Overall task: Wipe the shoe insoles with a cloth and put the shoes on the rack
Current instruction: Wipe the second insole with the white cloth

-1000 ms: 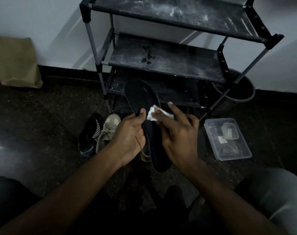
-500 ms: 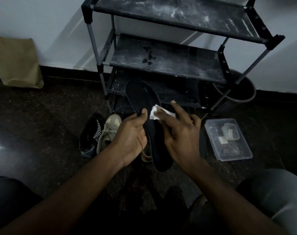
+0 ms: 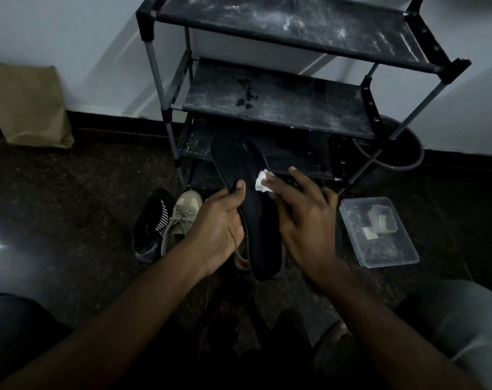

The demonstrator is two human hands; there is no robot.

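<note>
Black striped shoe and beige laced shoe on the floor, side by side. Left hand grips the black insole at its left edge, thumb on top; insole dark, matte, long, held up in front of the dusty rack. Right hand, fingers spread, presses a small white cloth onto the insole. Clear container on the floor at right.

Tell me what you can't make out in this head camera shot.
- Lower half of the black insole: its edges are covered by the left hand and right hand.
- White cloth: mostly under the right hand's fingertips.
- Clear plastic container: contents too dim to identify.
- Beige sneaker: heel hidden by the left wrist.
</note>
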